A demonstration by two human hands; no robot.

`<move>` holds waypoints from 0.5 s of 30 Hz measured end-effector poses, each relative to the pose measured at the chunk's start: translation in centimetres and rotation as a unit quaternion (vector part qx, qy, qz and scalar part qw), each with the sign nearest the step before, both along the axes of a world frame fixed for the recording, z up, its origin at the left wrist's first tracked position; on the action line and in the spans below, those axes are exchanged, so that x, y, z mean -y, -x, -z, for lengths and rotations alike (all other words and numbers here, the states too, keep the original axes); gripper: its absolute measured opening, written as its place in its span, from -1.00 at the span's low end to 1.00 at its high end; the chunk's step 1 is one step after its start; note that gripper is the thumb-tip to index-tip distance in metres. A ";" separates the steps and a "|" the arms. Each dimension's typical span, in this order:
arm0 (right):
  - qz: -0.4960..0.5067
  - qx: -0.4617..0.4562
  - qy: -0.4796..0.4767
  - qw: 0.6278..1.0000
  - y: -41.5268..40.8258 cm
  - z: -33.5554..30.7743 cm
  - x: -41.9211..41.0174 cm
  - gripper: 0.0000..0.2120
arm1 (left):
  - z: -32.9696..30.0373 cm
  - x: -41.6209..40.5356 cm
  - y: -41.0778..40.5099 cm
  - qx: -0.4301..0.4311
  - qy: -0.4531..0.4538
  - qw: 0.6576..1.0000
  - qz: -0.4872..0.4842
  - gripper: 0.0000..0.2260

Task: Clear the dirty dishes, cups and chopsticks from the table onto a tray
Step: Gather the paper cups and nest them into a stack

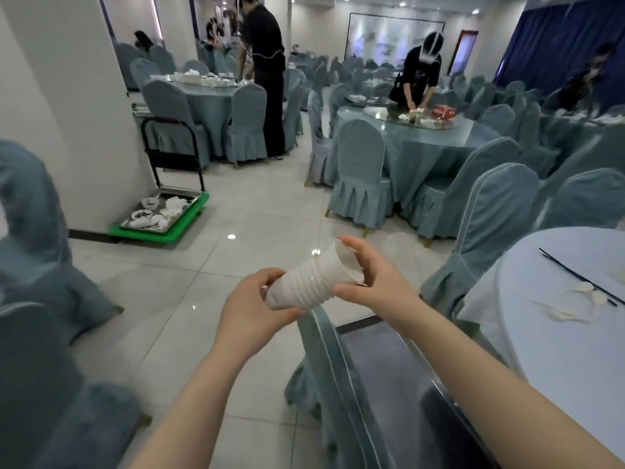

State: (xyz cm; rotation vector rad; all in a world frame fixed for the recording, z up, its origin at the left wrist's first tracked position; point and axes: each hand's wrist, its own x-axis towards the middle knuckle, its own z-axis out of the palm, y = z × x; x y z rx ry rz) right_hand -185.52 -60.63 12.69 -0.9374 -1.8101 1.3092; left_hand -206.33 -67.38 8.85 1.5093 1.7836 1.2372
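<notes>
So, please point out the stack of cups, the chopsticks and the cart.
stack of cups [306,284]: head view, ribbed rims mid-stack.
chopsticks [571,275]: head view, middle of the shafts.
cart [189,214]: head view, green edge.

A: open tiled floor [209,282] ahead, clear lane to the green cart [162,218] by the wall.

B: covered chair [341,384] directly below; table [558,350] edge close right; more chairs [40,231] crowd the left.

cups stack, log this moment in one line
cups stacked, held in air | left hand grips base | right hand at rim | chopsticks on table
</notes>
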 end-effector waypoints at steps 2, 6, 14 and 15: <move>-0.006 0.007 0.018 1.000 1.5 0.4 -1.5 -0.48 | 0.3 -1.1 1.4 0.003 0.005 1.000 0.007 -0.55; -0.012 0.012 0.050 0.999 5.0 2.1 -5.9 -0.55 | 1.0 -4.4 5.2 0.003 0.029 0.999 0.019 -0.58; -0.066 0.073 0.066 0.993 13.0 3.4 -19.9 -0.49 | 1.3 -16.6 14.1 -0.050 0.077 0.996 0.015 -0.62; -0.055 0.074 0.062 0.994 14.2 3.3 -21.6 -0.52 | 1.1 -18.3 15.2 -0.052 0.080 0.995 0.013 -0.63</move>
